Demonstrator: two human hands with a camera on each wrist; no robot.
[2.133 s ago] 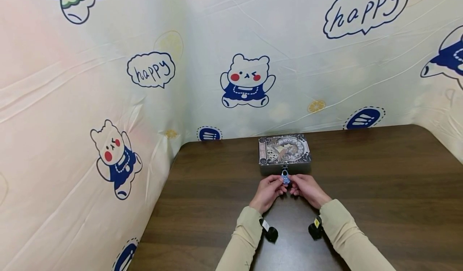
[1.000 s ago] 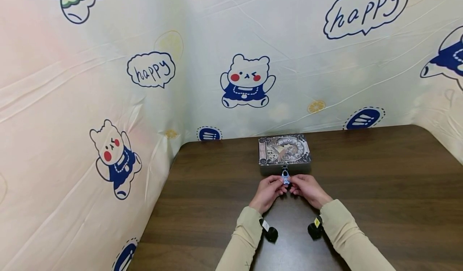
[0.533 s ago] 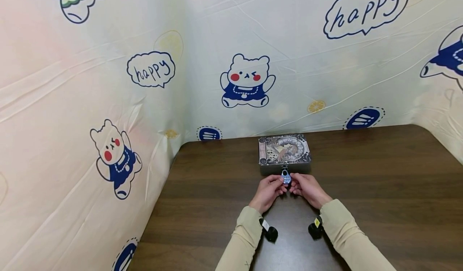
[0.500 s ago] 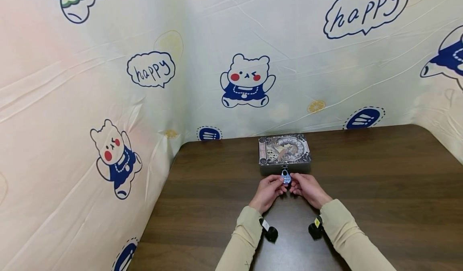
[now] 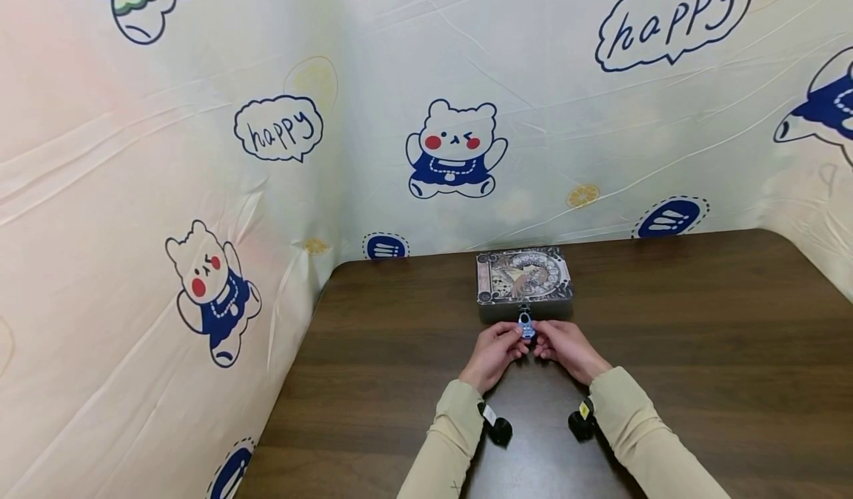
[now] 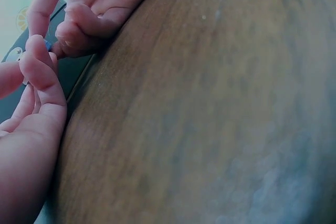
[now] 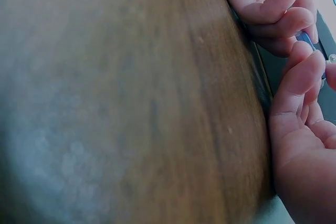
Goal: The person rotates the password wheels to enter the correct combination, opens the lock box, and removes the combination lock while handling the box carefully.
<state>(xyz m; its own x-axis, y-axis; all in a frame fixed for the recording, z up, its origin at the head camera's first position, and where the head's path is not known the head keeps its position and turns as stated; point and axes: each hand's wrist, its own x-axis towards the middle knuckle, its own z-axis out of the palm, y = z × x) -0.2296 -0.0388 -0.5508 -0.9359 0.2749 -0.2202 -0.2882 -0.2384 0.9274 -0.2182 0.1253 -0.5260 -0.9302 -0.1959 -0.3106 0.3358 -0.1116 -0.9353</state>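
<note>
While left hand (image 5: pixel 492 355) pinches blue padlock (image 5: pixel 526 329) at its two o'clock | right hand (image 5: pixel 569 349) pinches it at ten | box (image 5: pixel 524 277) at padlock's twelve

I wear long, pale khaki sleeves, the left sleeve (image 5: pixel 443 440) and the right sleeve (image 5: pixel 643 429) alike in colour, both softly creased. A small, dark, cross-like mark (image 5: pixel 456 486) shows farther up my left forearm. By each wrist sits a rounded black device: the left device (image 5: pixel 500 432) carries a white label (image 5: pixel 489 414), the right device (image 5: pixel 581 426) a yellow label (image 5: pixel 586 409). Beyond the cuffs, my left hand (image 5: pixel 493 355) and right hand (image 5: pixel 570 348) are bare.
</note>
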